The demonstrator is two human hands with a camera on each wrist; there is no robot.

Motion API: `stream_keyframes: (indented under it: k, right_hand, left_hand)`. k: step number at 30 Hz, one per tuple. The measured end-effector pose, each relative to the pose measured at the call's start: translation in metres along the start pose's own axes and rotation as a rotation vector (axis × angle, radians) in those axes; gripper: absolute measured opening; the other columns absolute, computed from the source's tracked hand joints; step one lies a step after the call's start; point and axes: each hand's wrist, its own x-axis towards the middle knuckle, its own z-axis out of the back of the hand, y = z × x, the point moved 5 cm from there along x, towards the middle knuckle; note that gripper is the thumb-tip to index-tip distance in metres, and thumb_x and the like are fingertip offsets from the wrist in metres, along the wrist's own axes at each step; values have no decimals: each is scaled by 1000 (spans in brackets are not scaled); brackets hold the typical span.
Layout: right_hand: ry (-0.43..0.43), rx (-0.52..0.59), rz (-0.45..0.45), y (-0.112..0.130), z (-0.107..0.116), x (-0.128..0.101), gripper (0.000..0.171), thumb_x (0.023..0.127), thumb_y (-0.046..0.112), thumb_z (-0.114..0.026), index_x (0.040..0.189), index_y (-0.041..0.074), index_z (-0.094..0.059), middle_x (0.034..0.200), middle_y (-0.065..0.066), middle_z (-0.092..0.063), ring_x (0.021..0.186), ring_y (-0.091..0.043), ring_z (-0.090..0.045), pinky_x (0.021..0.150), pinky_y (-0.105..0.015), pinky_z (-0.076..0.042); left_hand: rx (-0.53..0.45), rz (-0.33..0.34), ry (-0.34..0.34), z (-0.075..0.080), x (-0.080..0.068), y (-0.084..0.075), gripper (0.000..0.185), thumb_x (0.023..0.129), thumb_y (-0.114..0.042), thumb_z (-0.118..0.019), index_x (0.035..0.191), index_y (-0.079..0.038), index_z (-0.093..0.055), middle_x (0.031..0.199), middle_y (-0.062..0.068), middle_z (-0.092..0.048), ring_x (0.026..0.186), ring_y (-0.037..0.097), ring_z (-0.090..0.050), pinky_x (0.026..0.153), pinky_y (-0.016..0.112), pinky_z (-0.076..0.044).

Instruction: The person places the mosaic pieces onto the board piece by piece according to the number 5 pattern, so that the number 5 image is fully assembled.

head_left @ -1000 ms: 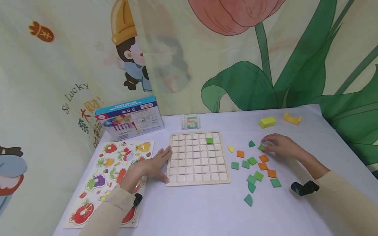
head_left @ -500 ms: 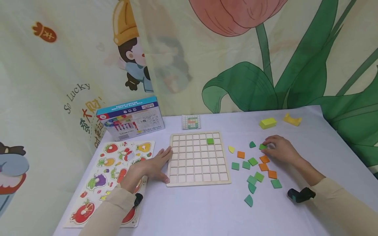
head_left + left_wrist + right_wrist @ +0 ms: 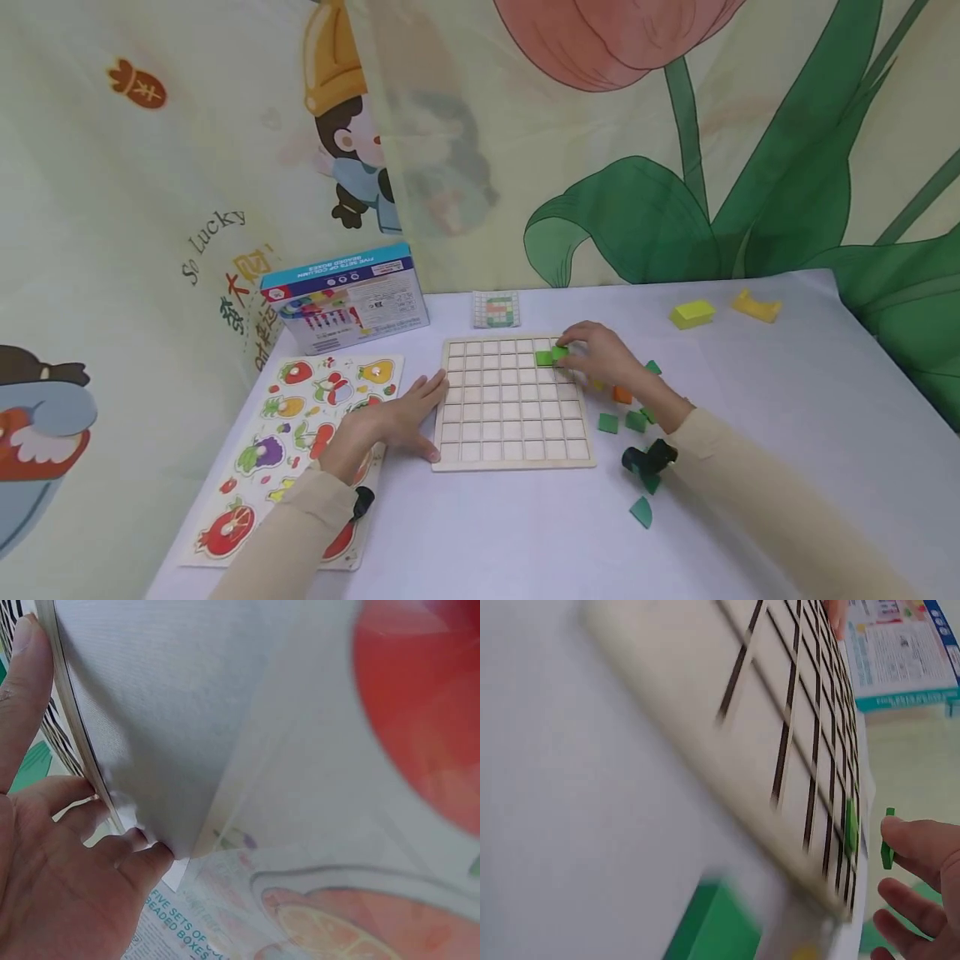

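A wooden grid board (image 3: pixel 513 467) lies on the white table, with one green square tile (image 3: pixel 543 359) set in a cell near its upper right corner. My right hand (image 3: pixel 603 354) pinches another green square tile (image 3: pixel 559 353) between thumb and fingertips, just right of the set one. The right wrist view shows this held tile (image 3: pixel 887 844) edge-on, close above the board. With fingers spread, my left hand (image 3: pixel 393 425) rests along the board's left edge. In the left wrist view its thumb and fingers lie right at that edge.
Green tiles (image 3: pixel 608 423), an orange tile (image 3: pixel 622 394) and quarter-round pieces (image 3: pixel 642 512) lie right of the board, partly hidden by my right arm. A fruit puzzle sheet (image 3: pixel 251 467), a box (image 3: pixel 352 304), a pattern card (image 3: pixel 496 309) and yellow blocks (image 3: pixel 692 314) surround it.
My right hand has picked up a green square tile from the loose pieces and carried it left over the board's upper right. The left hand stays at the board's edge.
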Motion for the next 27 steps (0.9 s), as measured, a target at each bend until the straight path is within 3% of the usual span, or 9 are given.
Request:
stream_keyframes:
  k: [5, 12, 21, 27]
  right_hand:
    - [35, -27, 80, 26, -25, 21, 31, 86, 18, -72, 113, 3, -70, 124, -18, -63, 124, -37, -53, 105, -50, -42]
    - [32, -67, 49, 32, -41, 29, 29, 87, 20, -72, 112, 6, -72, 132, -19, -55, 127, -40, -48, 106, -59, -37]
    - [58, -37, 80, 33, -39, 24, 34, 88, 18, -70, 118, 3, -68, 135, -21, -53, 130, -41, -45, 108, -56, -36]
    - [71, 40, 56, 18, -23, 21, 40, 89, 18, -69, 126, 3, -64, 138, -20, -53, 134, -39, -43, 111, -53, -36]
  left_hand:
    - [3, 13, 10, -2, 3, 0, 110, 76, -33, -81, 157, -16, -9, 165, -3, 7, 153, 25, 6, 122, 51, -15]
    - [1, 23, 10, 0, 0, 2, 110, 77, -32, -81, 157, -17, -8, 165, -4, 8, 153, 25, 7, 121, 51, -15]
    - [7, 29, 12, 2, 0, 2, 109, 77, -33, -80, 157, -17, -8, 165, -3, 9, 152, 26, 7, 121, 53, -15]
    - [14, 12, 19, 1, 2, 2, 110, 77, -33, -80, 157, -17, -7, 165, -3, 10, 152, 26, 8, 121, 52, -15]
